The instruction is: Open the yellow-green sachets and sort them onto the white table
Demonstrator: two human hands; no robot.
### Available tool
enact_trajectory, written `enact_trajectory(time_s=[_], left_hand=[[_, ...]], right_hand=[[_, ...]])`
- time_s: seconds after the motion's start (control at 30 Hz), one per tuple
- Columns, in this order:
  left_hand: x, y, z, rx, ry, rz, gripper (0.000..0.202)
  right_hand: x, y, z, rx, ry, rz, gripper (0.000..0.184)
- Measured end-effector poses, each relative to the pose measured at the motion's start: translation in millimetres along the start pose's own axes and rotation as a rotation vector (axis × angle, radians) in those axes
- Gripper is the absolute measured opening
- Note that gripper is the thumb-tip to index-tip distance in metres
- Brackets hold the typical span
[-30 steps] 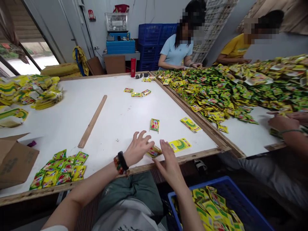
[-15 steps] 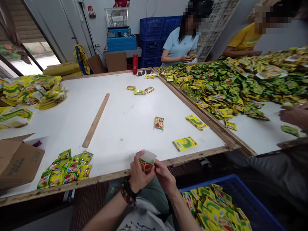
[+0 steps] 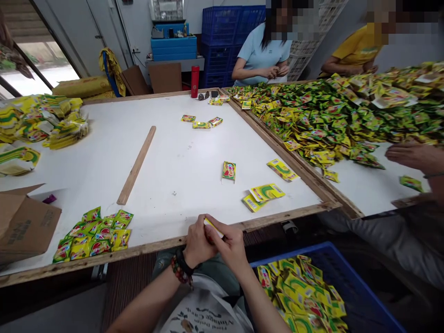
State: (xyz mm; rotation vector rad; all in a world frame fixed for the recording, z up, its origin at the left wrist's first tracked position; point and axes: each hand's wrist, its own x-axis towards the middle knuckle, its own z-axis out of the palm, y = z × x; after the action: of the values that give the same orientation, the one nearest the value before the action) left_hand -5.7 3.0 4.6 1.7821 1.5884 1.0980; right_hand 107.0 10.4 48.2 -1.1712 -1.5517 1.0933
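Note:
Over the table's front edge, my left hand (image 3: 199,243) and my right hand (image 3: 231,245) meet, both closed around a small candy carton (image 3: 212,226). Only its white and yellow edge shows between the fingers; the rest is hidden. Beyond my right hand two flat yellow-green cartons (image 3: 267,192) overlap on the white table (image 3: 180,162), with another carton (image 3: 282,169) behind them. A green carton with a watermelon print (image 3: 229,171) lies in front of my hands. Several green and yellow sachets (image 3: 100,233) are spread to the left of my left hand.
A blue basket (image 3: 360,286) of filled cartons stands low at my right. Cardboard box (image 3: 31,226) and carton piles (image 3: 65,127) are at left; a wooden strip (image 3: 137,166) lies mid-table. Past the wooden divider (image 3: 277,143) is a sachet heap (image 3: 322,115), with co-workers around it.
My right hand has closed over the carton, whose white flap stood up before and is now out of sight. The nearby stacked yellow cartons have shifted apart. The view has tilted down slightly.

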Motion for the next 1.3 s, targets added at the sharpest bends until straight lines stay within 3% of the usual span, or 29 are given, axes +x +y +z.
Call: enact_trajectory(time_s=[0.23,0.33,0.43,0.53,0.63,0.73,0.8,0.87,0.93,1.07,1.2,1.3], left_hand=[[3.4,5.2,1.4,0.032,0.057,-0.031,0.039],[3.8,4.6,2.4,0.042,0.055,-0.029,0.038],[1.4,0.6,4.0,0.042,0.075,-0.024,0.040],[-2.9,-3.3,3.8,0.002,0.088,-0.003,0.034],[-5.0,-4.6,1.3,-0.054,0.051,0.105,0.026],[-3.3,-4.4,-1.5,-0.102,-0.017,0.269,0.046],[-1.2,-4.2,-2.9,-0.130,-0.066,0.321,0.060],[0.7,-3.5,-3.4,-0.142,-0.062,0.297,0.051],[2.0,-2.0,-3.0,-0.130,-0.044,0.266,0.031],[2.3,2.0,0.3,-0.077,-0.065,0.287,0.011],[-1.5,-0.2,6.4,-0.067,-0.027,0.238,0.009],[-3.3,-1.6,9.5,-0.048,0.071,0.212,0.019]], right_hand=[[12.9,2.5,-5.7,0.157,-0.101,0.152,0.029],[13.4,2.0,-4.4,0.147,-0.044,0.173,0.028],[10.2,4.5,-1.4,0.031,-0.012,0.049,0.030],[5.4,7.8,1.4,-0.129,-0.117,-0.179,0.036],[-3.4,6.3,-0.9,-0.241,-0.166,-0.302,0.040],[-21.5,2.6,-23.9,-0.328,-0.177,-0.272,0.038],[-34.2,6.2,-57.5,-0.510,-0.143,-0.130,0.034],[-35.6,18.5,-102.4,-0.833,-0.051,0.083,0.029],[-16.0,37.3,-148.7,-1.150,0.009,0.259,0.027],[76.5,72.6,-212.0,-1.317,0.191,0.267,0.061],[156.1,80.6,-228.4,-1.273,0.218,0.248,0.052],[166.7,65.8,-214.1,-1.231,0.182,0.184,0.040]])
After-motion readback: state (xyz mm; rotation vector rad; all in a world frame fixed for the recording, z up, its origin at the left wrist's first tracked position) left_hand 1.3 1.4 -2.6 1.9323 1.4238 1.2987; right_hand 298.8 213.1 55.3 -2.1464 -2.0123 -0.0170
